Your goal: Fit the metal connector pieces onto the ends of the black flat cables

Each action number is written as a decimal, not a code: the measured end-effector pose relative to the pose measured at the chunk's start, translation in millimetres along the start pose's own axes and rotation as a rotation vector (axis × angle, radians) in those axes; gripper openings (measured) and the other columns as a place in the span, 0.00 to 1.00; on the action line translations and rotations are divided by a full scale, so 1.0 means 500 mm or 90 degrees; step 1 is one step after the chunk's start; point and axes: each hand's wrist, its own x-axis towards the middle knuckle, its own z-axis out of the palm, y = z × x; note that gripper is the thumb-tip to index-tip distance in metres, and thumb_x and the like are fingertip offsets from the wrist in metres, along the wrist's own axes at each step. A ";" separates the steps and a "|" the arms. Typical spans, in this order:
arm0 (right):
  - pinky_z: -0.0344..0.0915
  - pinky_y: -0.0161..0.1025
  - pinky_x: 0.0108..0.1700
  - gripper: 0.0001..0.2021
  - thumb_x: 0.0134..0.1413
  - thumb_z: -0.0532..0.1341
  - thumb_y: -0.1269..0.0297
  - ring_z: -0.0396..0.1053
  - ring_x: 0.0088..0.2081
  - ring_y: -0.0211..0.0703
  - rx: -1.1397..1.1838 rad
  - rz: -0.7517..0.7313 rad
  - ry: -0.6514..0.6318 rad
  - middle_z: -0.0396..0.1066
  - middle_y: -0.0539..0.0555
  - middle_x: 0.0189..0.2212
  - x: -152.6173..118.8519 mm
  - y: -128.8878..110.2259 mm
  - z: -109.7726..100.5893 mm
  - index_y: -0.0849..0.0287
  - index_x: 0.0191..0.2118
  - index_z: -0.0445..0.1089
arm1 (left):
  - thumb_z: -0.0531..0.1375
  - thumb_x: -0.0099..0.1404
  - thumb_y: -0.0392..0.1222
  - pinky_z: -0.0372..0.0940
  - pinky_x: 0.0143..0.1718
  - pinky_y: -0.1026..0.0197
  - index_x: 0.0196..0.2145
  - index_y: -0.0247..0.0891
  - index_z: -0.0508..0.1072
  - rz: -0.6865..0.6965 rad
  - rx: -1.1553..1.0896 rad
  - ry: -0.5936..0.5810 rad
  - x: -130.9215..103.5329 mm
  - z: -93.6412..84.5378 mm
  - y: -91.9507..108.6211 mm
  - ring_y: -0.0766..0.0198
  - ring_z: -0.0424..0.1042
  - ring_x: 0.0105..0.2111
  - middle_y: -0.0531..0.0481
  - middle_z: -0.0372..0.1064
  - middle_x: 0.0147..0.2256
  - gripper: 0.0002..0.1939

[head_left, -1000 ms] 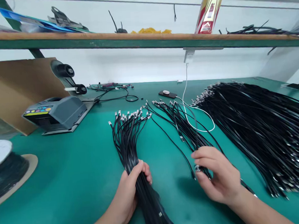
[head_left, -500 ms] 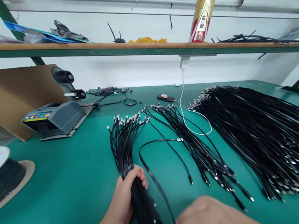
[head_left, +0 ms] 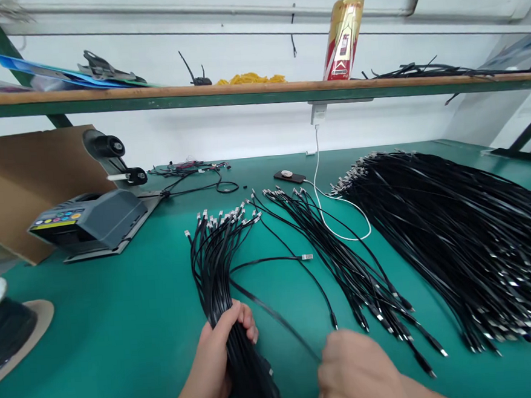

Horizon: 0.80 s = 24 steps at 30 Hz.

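Note:
My left hand [head_left: 217, 354] is wrapped round a thick bundle of black cables [head_left: 217, 281], whose silvery plugs fan out at the far end. Closed and smeared a little by motion, my right hand [head_left: 357, 371] grips one loose black cable [head_left: 273, 313]. That cable bends back beside the bundle, and its tip with a white label or plug points right. To the right of the bundle lies a smaller group of black cables [head_left: 337, 251] on the green table [head_left: 120, 330]. What my right fingers look like underneath is hidden.
A large heap of black cables [head_left: 459, 234] covers the right side. A grey tape dispenser [head_left: 94, 220] and a spool [head_left: 5, 320] stand at left. Behind lie a dark phone-like device [head_left: 291, 176] and its white cord [head_left: 341, 236]. A shelf [head_left: 167, 98] crosses above, bearing a bottle [head_left: 344, 36].
My right hand has moved up and slightly right with the single cable, whose bend has shifted toward the bundle. The left hand keeps its grip. The whole view has shifted slightly.

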 end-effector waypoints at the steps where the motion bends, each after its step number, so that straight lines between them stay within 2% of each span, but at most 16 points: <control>1: 0.66 0.39 0.28 0.17 0.72 0.44 0.67 0.64 0.25 0.39 -0.020 0.031 0.026 0.68 0.51 0.22 0.011 0.002 -0.009 0.59 0.34 0.66 | 0.64 0.63 0.51 0.61 0.26 0.65 0.23 0.39 0.67 0.001 0.005 -0.003 -0.002 0.002 0.001 0.65 0.62 0.24 0.54 0.63 0.23 0.17; 4: 0.66 0.42 0.31 0.06 0.63 0.53 0.72 0.66 0.30 0.43 -0.039 0.150 0.060 0.69 0.56 0.28 0.041 0.007 -0.040 0.61 0.39 0.66 | 0.64 0.62 0.51 0.61 0.26 0.65 0.22 0.39 0.66 0.004 0.009 -0.005 -0.003 0.008 0.005 0.65 0.62 0.24 0.54 0.62 0.22 0.18; 7: 0.67 0.41 0.33 0.09 0.55 0.56 0.77 0.66 0.32 0.43 -0.012 0.227 0.110 0.68 0.55 0.30 0.044 0.017 -0.053 0.60 0.40 0.67 | 0.66 0.59 0.51 0.61 0.26 0.64 0.22 0.39 0.66 0.005 0.005 -0.004 -0.002 0.013 0.008 0.65 0.62 0.24 0.54 0.62 0.22 0.18; 9: 0.68 0.40 0.34 0.09 0.56 0.57 0.77 0.68 0.33 0.42 0.015 0.304 0.156 0.69 0.54 0.31 0.035 0.029 -0.051 0.59 0.40 0.68 | 0.68 0.57 0.52 0.61 0.27 0.64 0.21 0.39 0.66 0.004 -0.002 -0.004 -0.001 0.015 0.008 0.65 0.62 0.24 0.54 0.62 0.22 0.19; 11: 0.69 0.39 0.34 0.06 0.58 0.59 0.74 0.70 0.34 0.42 0.054 0.390 0.238 0.71 0.53 0.32 0.032 0.044 -0.053 0.57 0.39 0.70 | 0.69 0.55 0.52 0.61 0.27 0.64 0.21 0.39 0.66 0.008 -0.014 -0.001 -0.001 0.014 0.005 0.65 0.62 0.24 0.55 0.62 0.22 0.19; 13: 0.71 0.39 0.36 0.06 0.62 0.58 0.71 0.72 0.35 0.41 0.087 0.430 0.325 0.73 0.52 0.33 0.053 0.060 -0.065 0.56 0.39 0.71 | 0.69 0.54 0.53 0.61 0.27 0.64 0.21 0.39 0.66 0.016 -0.031 0.004 -0.001 0.012 -0.001 0.65 0.62 0.23 0.54 0.62 0.22 0.20; 16: 0.73 0.43 0.39 0.06 0.62 0.57 0.71 0.75 0.35 0.42 0.141 0.390 0.480 0.75 0.52 0.33 0.144 0.079 -0.113 0.57 0.37 0.71 | 0.70 0.52 0.54 0.60 0.26 0.62 0.21 0.38 0.68 0.030 -0.062 0.006 0.001 0.008 -0.008 0.65 0.62 0.23 0.54 0.64 0.22 0.20; 18: 0.74 0.45 0.36 0.04 0.54 0.60 0.73 0.75 0.31 0.43 0.154 0.313 0.597 0.75 0.51 0.29 0.233 0.083 -0.162 0.58 0.32 0.70 | 0.70 0.53 0.54 0.61 0.26 0.62 0.21 0.38 0.68 0.037 -0.079 0.005 0.004 0.004 -0.010 0.64 0.63 0.23 0.53 0.64 0.22 0.20; 19: 0.74 0.44 0.36 0.06 0.52 0.59 0.74 0.74 0.30 0.42 0.141 0.262 0.628 0.73 0.49 0.26 0.280 0.082 -0.189 0.57 0.30 0.70 | 0.69 0.54 0.54 0.61 0.26 0.61 0.21 0.38 0.68 0.039 -0.083 0.003 0.006 0.002 -0.011 0.64 0.63 0.22 0.53 0.64 0.22 0.20; 21: 0.73 0.46 0.35 0.09 0.47 0.58 0.77 0.73 0.29 0.43 0.116 0.169 0.686 0.68 0.46 0.22 0.366 0.078 -0.244 0.54 0.28 0.69 | 0.69 0.55 0.54 0.61 0.27 0.61 0.20 0.37 0.68 0.035 -0.087 -0.003 0.010 -0.003 -0.013 0.64 0.63 0.22 0.53 0.64 0.21 0.20; 23: 0.73 0.48 0.37 0.10 0.49 0.58 0.76 0.72 0.29 0.43 0.117 0.149 0.685 0.65 0.46 0.22 0.431 0.078 -0.293 0.51 0.28 0.68 | 0.68 0.55 0.54 0.61 0.27 0.61 0.20 0.37 0.69 0.026 -0.088 -0.009 0.013 -0.008 -0.016 0.64 0.64 0.22 0.53 0.64 0.20 0.20; 24: 0.73 0.50 0.40 0.10 0.50 0.58 0.75 0.73 0.31 0.44 0.112 0.163 0.652 0.66 0.46 0.23 0.455 0.082 -0.313 0.50 0.28 0.68 | 0.69 0.55 0.54 0.61 0.26 0.61 0.20 0.37 0.69 0.021 -0.089 -0.011 0.014 -0.010 -0.017 0.64 0.64 0.22 0.53 0.65 0.20 0.20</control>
